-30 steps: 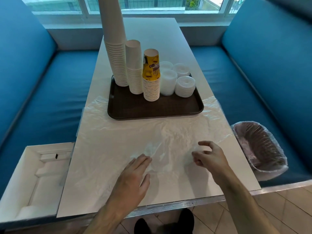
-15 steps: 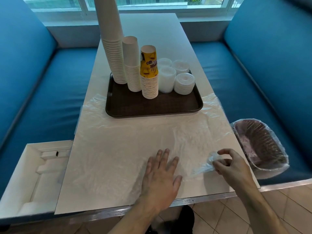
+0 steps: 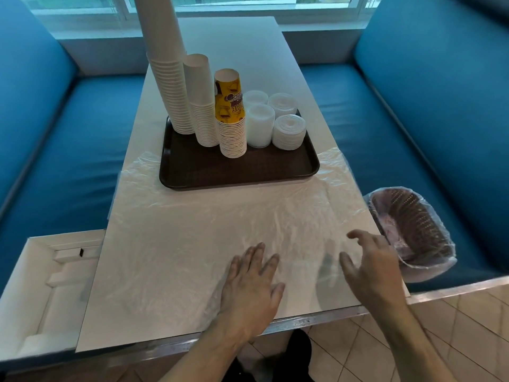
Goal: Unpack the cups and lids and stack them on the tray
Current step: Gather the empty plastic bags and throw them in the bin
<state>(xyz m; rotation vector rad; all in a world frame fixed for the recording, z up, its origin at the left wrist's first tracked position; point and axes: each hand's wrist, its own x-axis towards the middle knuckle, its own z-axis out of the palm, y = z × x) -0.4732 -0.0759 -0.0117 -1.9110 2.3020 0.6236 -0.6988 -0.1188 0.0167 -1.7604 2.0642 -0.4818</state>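
Beside the table, a lined bin stands.

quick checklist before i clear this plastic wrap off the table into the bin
1. Cups on tray: three cup stacks stand upright on the brown tray: ok.
2. Lids on tray: four lid stacks sit beside the cups: ok.
3. Plastic wrap free of the tray: its far edge seems to run under the tray's near rim: cannot tell.
4. Left hand rests flat on the wrap: ok.
5. Right hand grip: fingers spread above the wrap, holding nothing: not ok.
6. Lined bin sits open past the table's right edge: ok.
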